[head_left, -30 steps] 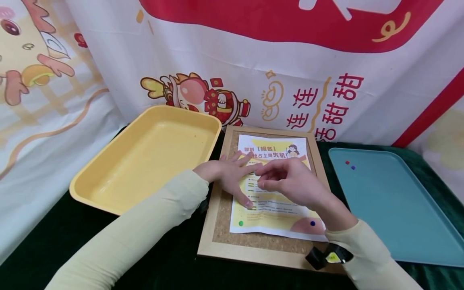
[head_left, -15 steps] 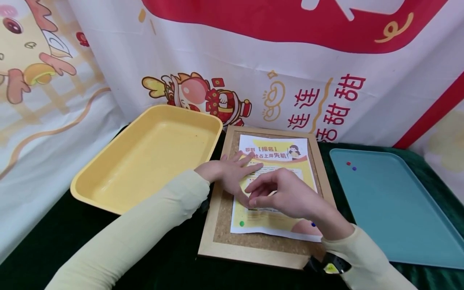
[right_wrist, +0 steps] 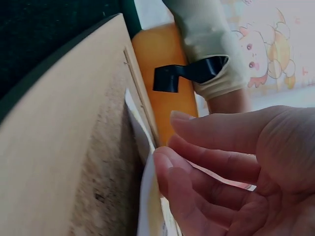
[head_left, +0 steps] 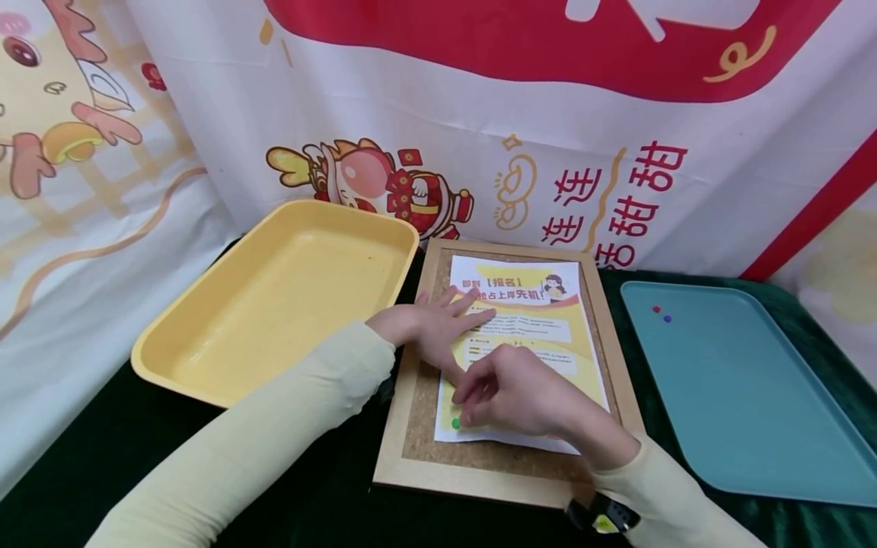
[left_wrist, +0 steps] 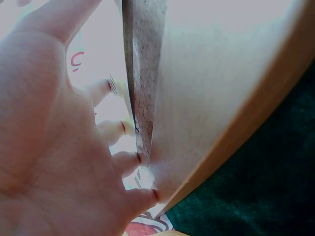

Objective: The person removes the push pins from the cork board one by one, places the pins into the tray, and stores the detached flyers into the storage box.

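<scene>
A printed yellow and white flyer (head_left: 582, 365) lies on a wood-framed corkboard (head_left: 404, 473). My left hand (head_left: 435, 335) is spread over the flyer's left side, fingers apart; the left wrist view shows its palm turned to the board. My right hand (head_left: 517, 392), with bent fingers, is over the lower left of the flyer. Its fingertips are right beside a green pushpin (head_left: 456, 423) in that corner. In the right wrist view a gap separates the thumb from the fingers (right_wrist: 165, 157), and I see nothing between them. The flyer's lower right corner is behind my right forearm.
To the left stands a yellow plastic tub (head_left: 308, 289). A teal tray (head_left: 733, 396) on the right carries a red pushpin (head_left: 656, 309) and a blue-purple one (head_left: 668, 319). Dark green cloth (head_left: 308, 487) covers the table; a printed curtain (head_left: 438, 99) hangs behind.
My right hand has come down and left from the flyer's middle to the green pushpin. Its forearm now covers the dark blue pushpin at lower right. My left hand stays in place.
</scene>
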A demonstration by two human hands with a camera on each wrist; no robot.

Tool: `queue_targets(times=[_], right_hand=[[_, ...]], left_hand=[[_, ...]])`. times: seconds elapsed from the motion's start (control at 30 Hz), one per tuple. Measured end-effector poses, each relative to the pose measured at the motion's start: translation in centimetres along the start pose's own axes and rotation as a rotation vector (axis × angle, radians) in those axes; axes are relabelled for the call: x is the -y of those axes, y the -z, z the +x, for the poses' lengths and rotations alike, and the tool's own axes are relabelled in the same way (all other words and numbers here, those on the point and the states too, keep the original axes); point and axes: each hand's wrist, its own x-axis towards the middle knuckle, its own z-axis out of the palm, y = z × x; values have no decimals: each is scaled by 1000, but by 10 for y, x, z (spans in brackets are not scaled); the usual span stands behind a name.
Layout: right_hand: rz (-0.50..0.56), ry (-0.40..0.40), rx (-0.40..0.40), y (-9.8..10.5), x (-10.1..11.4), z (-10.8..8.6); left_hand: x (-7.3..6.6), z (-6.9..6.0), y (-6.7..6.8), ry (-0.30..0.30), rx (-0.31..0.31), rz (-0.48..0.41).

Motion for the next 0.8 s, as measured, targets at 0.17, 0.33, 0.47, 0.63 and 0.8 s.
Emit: queue_targets(times=[0.17,0.33,0.47,0.63,0.8], right_hand=[[-68,31,7,-5,-2,2],[-90,33,2,-7,-4,3],[-85,34,10,-8,-5,3],[-85,39,17,-10,-7,4],[-95,39,-3,-12,-8,5]], left_hand=[[1,0,0,1,-5,3],[0,-1,0,-2,-12,8],[-1,-1,0,2,-10,5],[-1,-1,-1,4,-11,2],[-1,0,-2,4,-11,4]])
